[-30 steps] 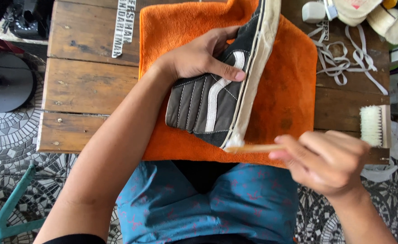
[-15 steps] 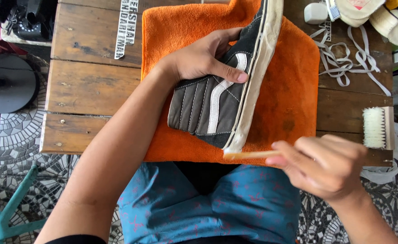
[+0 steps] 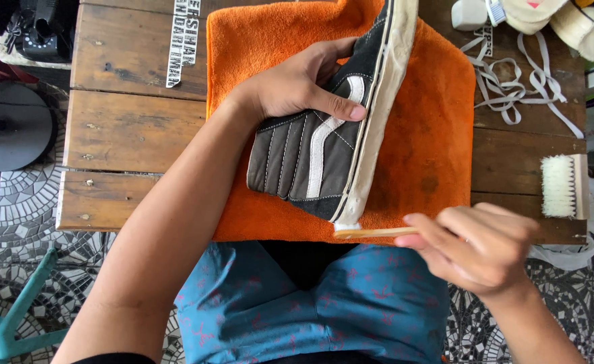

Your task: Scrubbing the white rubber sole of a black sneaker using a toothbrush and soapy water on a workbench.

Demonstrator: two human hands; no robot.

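Scrubbing the foamy white sole edge at the heel of the dark sneaker (image 3: 310, 152), pinned on the orange towel (image 3: 431, 121) under closed left hand (image 3: 297, 84) fingers, with thin wooden brush (image 3: 371, 232) pinched in right hand (image 3: 479, 249); next probably moving bristles further along the rim.

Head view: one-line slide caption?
Left hand steadies a dark sneaker on an orange towel; right hand holds a thin brush at its heel.

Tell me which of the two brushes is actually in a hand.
The thin wooden-handled brush, gripped by the right hand with its head at the dark sneaker's white sole heel. The wide white-bristled wooden brush lies untouched on the table's right edge.
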